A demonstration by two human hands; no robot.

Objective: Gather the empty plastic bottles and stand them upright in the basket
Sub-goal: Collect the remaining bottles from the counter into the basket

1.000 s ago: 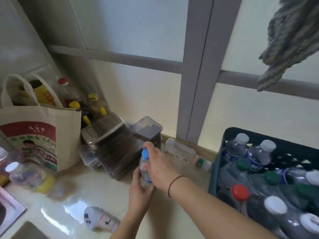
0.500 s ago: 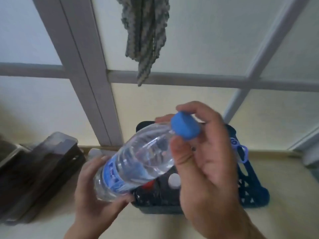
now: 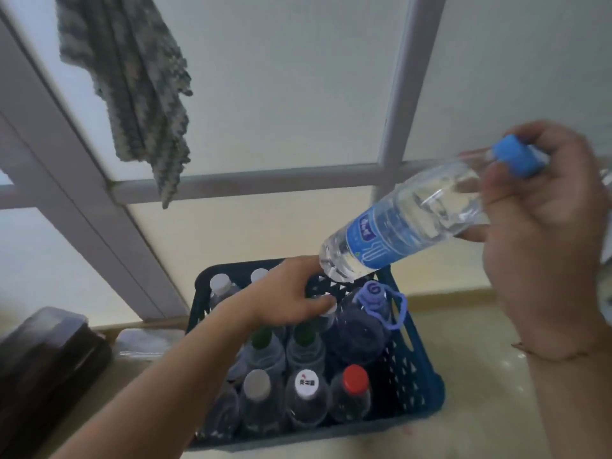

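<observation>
My right hand point(image 3: 543, 233) grips a clear plastic bottle point(image 3: 397, 223) with a blue label near its blue cap point(image 3: 516, 160). The bottle is tilted, base pointing down-left, above the far right corner of the dark blue basket point(image 3: 417, 359). Several bottles stand upright in the basket, with white, green, grey and red point(image 3: 356, 379) caps. A larger bottle with a purple looped cap point(image 3: 376, 294) stands at the back right. My left hand point(image 3: 291, 299) reaches into the basket, fingers spread, fingertips on a white-capped bottle point(image 3: 329, 308) near the purple-capped one.
The basket sits on a glossy beige counter point(image 3: 480, 376) against a frosted window with grey frames. A striped knitted cloth point(image 3: 132, 81) hangs at the upper left. A dark lidded container point(image 3: 43, 352) lies at the left, and a clear flat bottle point(image 3: 145, 339) lies beside the basket.
My left hand let go of the bottle and dropped into the basket. My right hand carried the bottle up and to the right. The view moved closer to the basket.
</observation>
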